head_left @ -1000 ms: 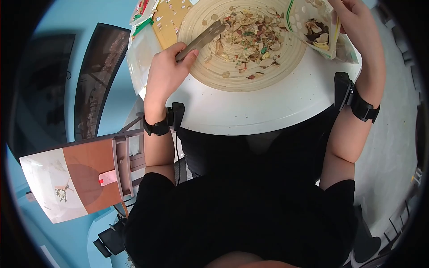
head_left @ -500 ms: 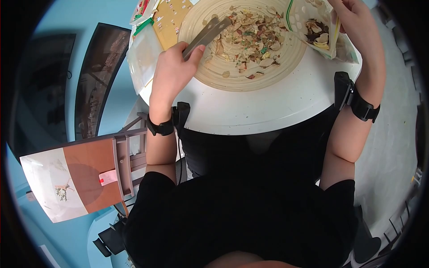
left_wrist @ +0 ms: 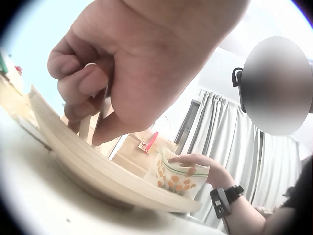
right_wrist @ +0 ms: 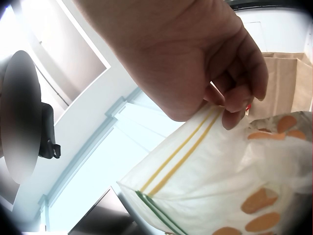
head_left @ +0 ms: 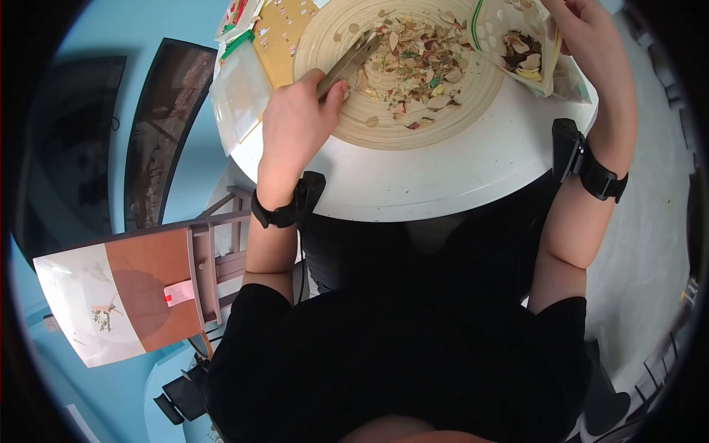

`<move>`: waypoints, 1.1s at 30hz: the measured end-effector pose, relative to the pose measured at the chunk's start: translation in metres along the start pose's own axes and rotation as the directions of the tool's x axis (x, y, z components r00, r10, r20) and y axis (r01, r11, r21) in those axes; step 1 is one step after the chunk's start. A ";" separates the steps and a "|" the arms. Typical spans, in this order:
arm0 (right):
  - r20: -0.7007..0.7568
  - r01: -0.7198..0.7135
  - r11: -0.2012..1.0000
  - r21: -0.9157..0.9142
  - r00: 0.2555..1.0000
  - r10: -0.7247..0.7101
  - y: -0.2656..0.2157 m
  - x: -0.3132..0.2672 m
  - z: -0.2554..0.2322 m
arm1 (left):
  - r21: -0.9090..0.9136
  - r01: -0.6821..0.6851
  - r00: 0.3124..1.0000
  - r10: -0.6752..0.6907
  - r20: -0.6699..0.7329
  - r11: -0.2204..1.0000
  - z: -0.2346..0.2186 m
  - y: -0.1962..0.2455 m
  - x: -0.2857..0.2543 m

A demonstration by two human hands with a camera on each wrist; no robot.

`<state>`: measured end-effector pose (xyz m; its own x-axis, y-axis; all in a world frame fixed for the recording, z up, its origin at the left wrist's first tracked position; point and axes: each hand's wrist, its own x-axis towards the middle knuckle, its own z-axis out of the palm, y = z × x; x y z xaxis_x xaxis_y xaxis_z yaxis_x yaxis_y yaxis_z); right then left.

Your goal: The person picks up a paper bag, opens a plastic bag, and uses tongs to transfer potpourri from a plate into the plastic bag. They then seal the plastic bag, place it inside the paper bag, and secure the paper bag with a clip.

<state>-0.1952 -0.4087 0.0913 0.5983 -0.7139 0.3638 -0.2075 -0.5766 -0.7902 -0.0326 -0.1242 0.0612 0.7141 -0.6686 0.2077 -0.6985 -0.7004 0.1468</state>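
Observation:
A pair of flat metal tongs (head_left: 346, 68) is pinched between the thumb and fingers of my left hand (head_left: 299, 122). The tongs' arms lie close together, with their tips at the left edge of a heap of dried petals and flakes (head_left: 425, 70). That heap is spread over a round, shallow wooden dish (head_left: 354, 134). On the dish's right side stands an open zip bag (head_left: 496, 29) with dark and pale dried pieces inside. My right hand (head_left: 591, 40) pinches the bag's upper edge. In the right wrist view, yellow and green zip strips (right_wrist: 183, 152) run along the bag's mouth.
The white round table (head_left: 413, 184) curves close to my body. Left of the dish lie a brown sheet (head_left: 277, 44), a clear plastic bag (head_left: 240, 96) and a green-edged packet (head_left: 236, 43). Another clear bag (head_left: 572, 85) lies beyond the zip bag.
My left hand has shifted to the right with the tongs. The tongs' arms were spread half a second ago and now lie closer together. My right hand and the zip bag have stayed put.

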 end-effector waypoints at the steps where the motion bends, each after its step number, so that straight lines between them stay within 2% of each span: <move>1: -0.006 0.014 1.000 -0.011 1.000 -0.014 -0.001 -0.001 0.000 | -0.001 0.005 1.000 -0.005 0.001 1.000 0.000 -0.001 0.000; 7: -0.054 0.093 0.992 -0.085 0.994 -0.098 -0.006 -0.009 0.002 | -0.061 0.026 0.999 -0.025 0.023 0.998 -0.001 -0.008 0.001; 12: 0.016 -0.009 1.000 -0.010 1.000 0.009 0.000 0.000 -0.003 | -0.139 0.024 1.000 -0.025 0.001 0.990 -0.012 -0.012 -0.001; 18: -0.056 0.096 0.990 -0.101 0.993 -0.102 -0.010 -0.010 0.003 | -0.345 0.011 1.000 -0.020 -0.023 0.939 -0.042 0.011 0.000; 20: -0.062 0.114 0.987 -0.113 0.991 -0.121 -0.014 -0.011 0.002 | -0.366 -0.056 0.998 0.045 -0.037 0.929 -0.054 0.032 0.001; 24: 0.021 0.055 0.998 -0.041 0.998 -0.055 -0.008 -0.001 -0.002 | -0.374 -0.182 0.981 0.194 -0.008 0.909 -0.057 0.063 0.008; 25: -0.016 0.076 0.996 -0.043 0.997 -0.077 -0.008 -0.003 -0.001 | -0.421 -0.190 0.977 0.213 0.009 0.887 -0.051 0.066 0.008; 28: -0.058 0.108 0.994 -0.031 0.992 -0.110 -0.009 -0.008 0.004 | -0.355 -0.138 0.983 0.172 0.064 0.925 -0.044 0.057 0.005; 31: 0.006 0.052 0.999 0.003 0.999 -0.052 -0.004 -0.003 -0.004 | -0.393 0.023 0.997 0.007 0.074 0.919 -0.048 0.031 -0.003; 33: 0.031 0.005 1.000 0.027 0.999 -0.006 -0.004 -0.001 -0.005 | -0.290 0.138 0.989 -0.115 0.095 0.947 -0.045 0.009 -0.009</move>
<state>-0.1984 -0.4076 0.0967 0.6234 -0.6980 0.3526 -0.1836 -0.5689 -0.8016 -0.0469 -0.1131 0.1044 0.7911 -0.6041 0.0964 -0.5763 -0.6831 0.4485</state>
